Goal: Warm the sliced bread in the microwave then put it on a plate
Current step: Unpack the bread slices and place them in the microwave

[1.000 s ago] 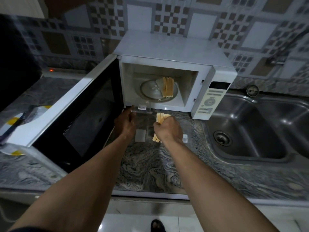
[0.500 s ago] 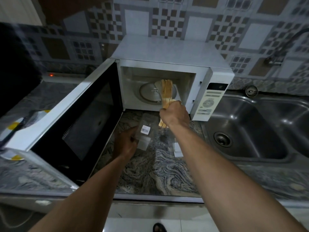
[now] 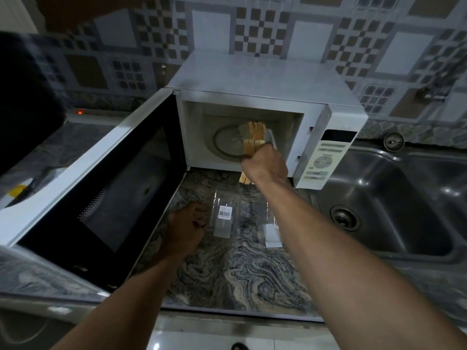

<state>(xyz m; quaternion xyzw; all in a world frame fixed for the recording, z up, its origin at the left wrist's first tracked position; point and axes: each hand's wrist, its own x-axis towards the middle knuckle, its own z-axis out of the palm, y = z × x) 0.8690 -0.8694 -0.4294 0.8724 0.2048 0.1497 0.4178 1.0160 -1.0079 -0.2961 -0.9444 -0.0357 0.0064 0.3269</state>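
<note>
Two lots of bread show. Some slices (image 3: 255, 127) stand on the turntable (image 3: 225, 144) inside the microwave (image 3: 252, 77) at 12 o'clock, and the right hand (image 3: 265, 164) clasps a stack (image 3: 249, 147) at its mouth. The door (image 3: 113, 173) hangs open toward 9 o'clock. The left hand (image 3: 185, 228) rests on the marbled counter (image 3: 252, 274) against a clear pack (image 3: 223, 218) (gripping it or not, I cannot tell). A steel sink (image 3: 391, 198) lies at 3 o'clock, and patterned tiles (image 3: 265, 29) line the wall.
</note>
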